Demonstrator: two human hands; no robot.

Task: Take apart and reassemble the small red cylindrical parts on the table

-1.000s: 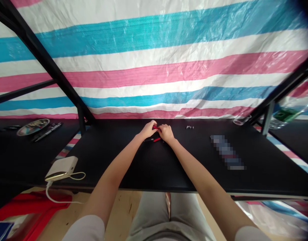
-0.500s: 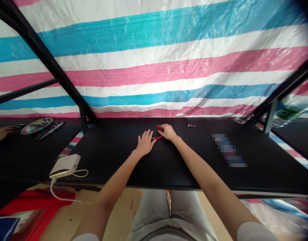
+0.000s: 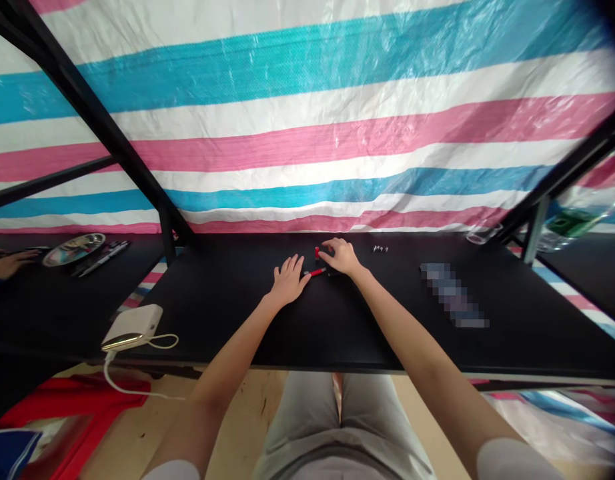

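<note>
My left hand (image 3: 289, 281) lies flat on the black table (image 3: 337, 320), fingers spread, holding nothing. A thin red pen part (image 3: 316, 272) lies just right of its fingertips. My right hand (image 3: 342, 256) rests palm down beside it, fingers loosely spread, its fingertips next to a small red piece (image 3: 317, 253) that stands upright on the table. Neither hand grips anything that I can see.
Several tiny silver parts (image 3: 380, 249) lie right of my right hand, and a blurred strip (image 3: 452, 295) farther right. A white power bank (image 3: 132, 326) with a cable sits at the left edge. Another person's hand (image 3: 5, 265), a metal dish (image 3: 73, 249) and pens (image 3: 101, 258) are on the neighbouring table.
Both hands were pinched together on the red parts. They came apart: the left hand went flat on the table, the right set the small red piece upright and let go.
</note>
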